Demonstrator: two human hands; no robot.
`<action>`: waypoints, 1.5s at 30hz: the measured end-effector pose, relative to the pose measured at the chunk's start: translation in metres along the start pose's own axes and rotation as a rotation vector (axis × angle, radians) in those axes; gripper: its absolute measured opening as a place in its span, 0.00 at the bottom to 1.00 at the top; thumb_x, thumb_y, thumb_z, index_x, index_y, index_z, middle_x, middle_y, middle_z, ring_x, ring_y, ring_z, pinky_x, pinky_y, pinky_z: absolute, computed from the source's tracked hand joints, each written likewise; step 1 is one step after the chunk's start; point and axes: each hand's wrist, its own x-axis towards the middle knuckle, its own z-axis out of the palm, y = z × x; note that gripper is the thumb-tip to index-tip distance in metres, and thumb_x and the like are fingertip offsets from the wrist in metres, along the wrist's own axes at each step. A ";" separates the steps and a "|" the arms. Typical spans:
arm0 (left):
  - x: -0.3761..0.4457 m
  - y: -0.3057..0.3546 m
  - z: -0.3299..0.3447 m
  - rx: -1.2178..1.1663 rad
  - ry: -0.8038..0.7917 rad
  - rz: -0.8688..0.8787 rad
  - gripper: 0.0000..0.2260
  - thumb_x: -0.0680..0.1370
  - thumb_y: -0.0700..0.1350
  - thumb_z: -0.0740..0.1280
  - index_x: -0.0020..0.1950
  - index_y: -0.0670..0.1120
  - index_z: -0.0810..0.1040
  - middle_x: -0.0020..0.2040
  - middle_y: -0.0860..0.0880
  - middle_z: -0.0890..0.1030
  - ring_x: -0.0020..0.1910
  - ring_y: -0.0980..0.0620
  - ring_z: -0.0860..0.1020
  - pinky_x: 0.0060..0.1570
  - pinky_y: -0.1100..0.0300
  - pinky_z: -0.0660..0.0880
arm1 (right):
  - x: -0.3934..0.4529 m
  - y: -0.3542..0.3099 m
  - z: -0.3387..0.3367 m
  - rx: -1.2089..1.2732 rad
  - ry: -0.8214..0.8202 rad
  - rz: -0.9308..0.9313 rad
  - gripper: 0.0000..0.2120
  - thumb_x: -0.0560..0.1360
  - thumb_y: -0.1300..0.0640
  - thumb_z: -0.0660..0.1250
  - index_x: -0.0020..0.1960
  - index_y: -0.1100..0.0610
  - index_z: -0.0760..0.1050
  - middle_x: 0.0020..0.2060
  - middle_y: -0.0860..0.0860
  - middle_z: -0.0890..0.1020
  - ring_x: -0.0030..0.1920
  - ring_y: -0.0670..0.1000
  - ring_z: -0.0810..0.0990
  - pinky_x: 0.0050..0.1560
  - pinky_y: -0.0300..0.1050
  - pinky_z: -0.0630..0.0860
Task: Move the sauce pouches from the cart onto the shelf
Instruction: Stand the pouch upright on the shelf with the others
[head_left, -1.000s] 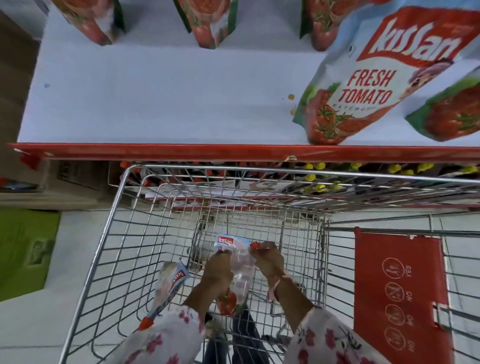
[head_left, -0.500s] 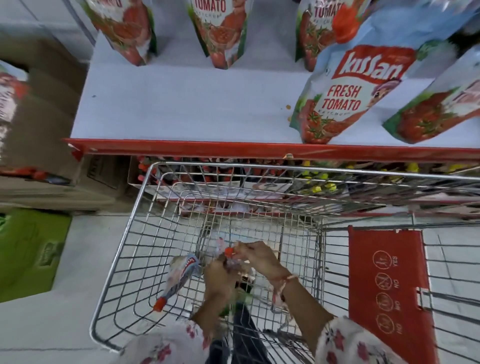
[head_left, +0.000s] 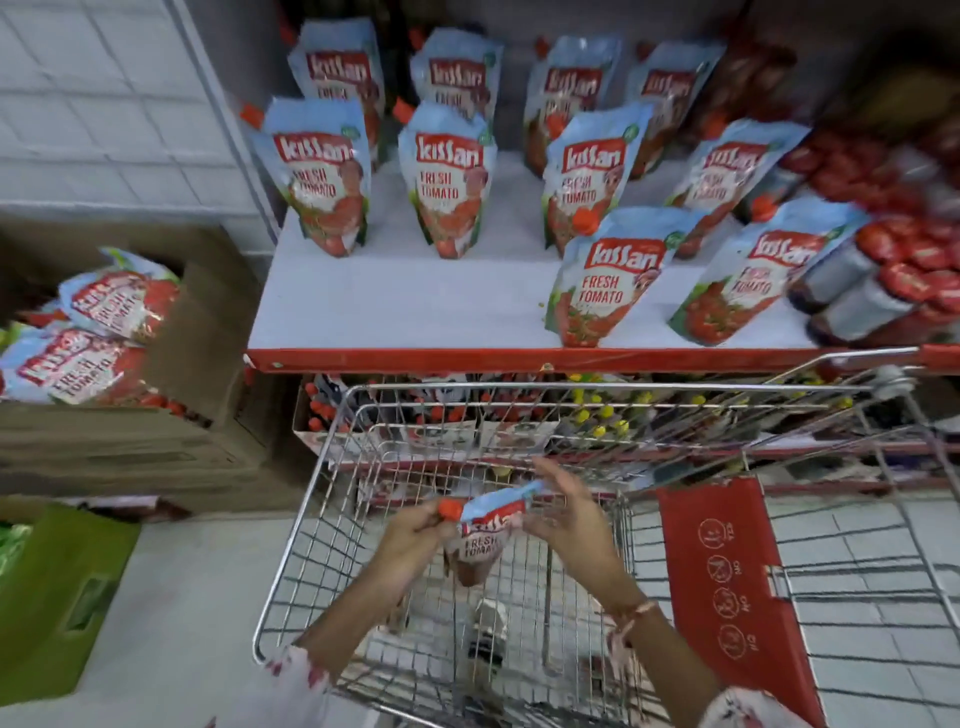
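Observation:
I hold one tomato sauce pouch (head_left: 480, 535) upright above the wire cart (head_left: 332, 467). My left hand (head_left: 415, 535) grips its top left corner by the red cap. At the pouch's top right corner, my right hand (head_left: 563, 519) has its fingers spread, touching the edge. The white shelf (head_left: 405, 306) with a red front lip lies just beyond the cart. Several matching pouches stand on it in rows, the nearest (head_left: 605, 280) at the front right. The shelf's front left part is bare.
An open cardboard box (head_left: 197, 332) at the left holds more pouches (head_left: 98, 332). Red-lidded jars (head_left: 893, 280) lie at the shelf's right end. A lower shelf of bottles (head_left: 519, 410) shows behind the cart. A red child-seat flap (head_left: 727, 592) is at the cart's right, a green box (head_left: 57, 597) on the floor.
Both hands have lifted the pouch up from low in the cart. My head has tilted up, bringing the shelf's rows of pouches and the box at the left into sight.

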 end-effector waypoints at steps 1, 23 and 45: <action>-0.003 0.011 -0.004 0.018 -0.018 0.038 0.12 0.76 0.32 0.62 0.45 0.48 0.80 0.49 0.48 0.82 0.50 0.51 0.79 0.44 0.63 0.77 | -0.002 -0.013 -0.006 0.000 -0.018 -0.040 0.22 0.70 0.63 0.74 0.61 0.50 0.76 0.61 0.48 0.78 0.60 0.48 0.78 0.59 0.46 0.79; 0.019 0.239 -0.057 0.127 0.270 0.732 0.04 0.69 0.30 0.71 0.42 0.34 0.79 0.44 0.41 0.82 0.43 0.48 0.82 0.47 0.54 0.81 | 0.069 -0.240 -0.051 -0.372 0.503 -0.543 0.06 0.69 0.57 0.76 0.45 0.56 0.84 0.34 0.56 0.86 0.34 0.53 0.81 0.38 0.50 0.80; 0.044 0.171 -0.062 0.290 0.506 0.627 0.21 0.71 0.40 0.73 0.62 0.41 0.74 0.54 0.50 0.79 0.53 0.55 0.76 0.58 0.61 0.72 | 0.089 -0.194 -0.006 -0.641 0.659 -0.755 0.22 0.78 0.64 0.62 0.71 0.59 0.64 0.71 0.57 0.67 0.73 0.55 0.63 0.69 0.43 0.66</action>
